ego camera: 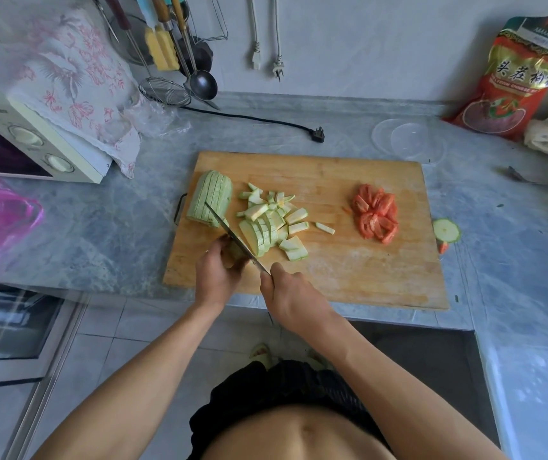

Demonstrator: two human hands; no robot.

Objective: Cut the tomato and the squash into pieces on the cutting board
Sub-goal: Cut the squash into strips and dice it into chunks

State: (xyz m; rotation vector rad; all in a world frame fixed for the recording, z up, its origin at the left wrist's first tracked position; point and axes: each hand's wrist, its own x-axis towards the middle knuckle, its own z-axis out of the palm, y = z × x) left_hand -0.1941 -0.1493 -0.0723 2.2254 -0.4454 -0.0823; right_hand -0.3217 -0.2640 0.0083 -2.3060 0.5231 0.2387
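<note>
Grey stone counter, wooden cutting board [349,280] mid-chop.
Right hand [291,295] grips the knife [233,239]; left hand [218,267] curls over a squash piece [234,254] at 7 o'clock, fingertips touching the blade, so a slip could nick them. Sliced squash [209,197] waits at 10, tomato pieces [376,214] at 3.

1. Left hand [219,264]: fingers curled downward, knuckles raised, wrist bent, forearm reaching forward from lower left.
2. Right hand [291,295]: closed in a firm grip, forefinger extended forward, forearm angled in from lower right.
</note>
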